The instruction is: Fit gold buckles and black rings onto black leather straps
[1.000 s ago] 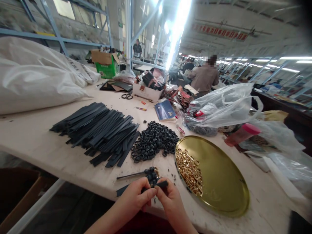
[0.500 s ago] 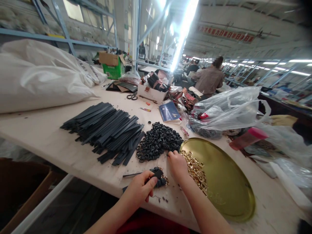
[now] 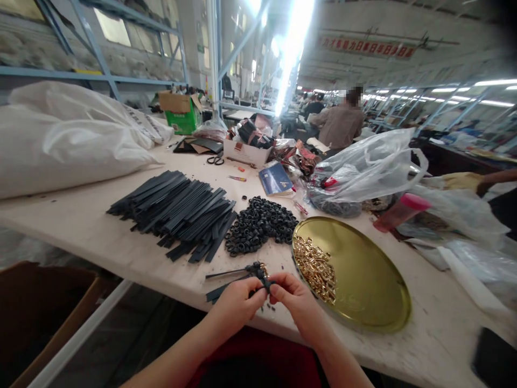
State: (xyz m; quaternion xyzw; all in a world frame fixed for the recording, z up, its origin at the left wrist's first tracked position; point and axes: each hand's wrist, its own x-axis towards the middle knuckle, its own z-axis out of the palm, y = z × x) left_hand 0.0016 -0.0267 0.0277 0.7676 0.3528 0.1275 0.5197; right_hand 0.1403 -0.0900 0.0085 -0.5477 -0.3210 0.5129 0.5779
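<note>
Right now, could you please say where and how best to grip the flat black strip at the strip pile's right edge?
I'd probably pinch that strip at its near end, coming from the front: it lies flat and slanted, with that end clear of the small black rings heaped beside its far end.

Seemingly "日事日毕" on the red banner (image 3: 367,47)

The scene is viewed by one head-worn camera, aimed forward and down. The left hand (image 3: 239,299) and right hand (image 3: 295,299) are seen from close above, at lower centre; the table (image 3: 72,221) is looked across through mid-frame, and a banner (image 3: 367,47) is caught far off, upper right.
</note>
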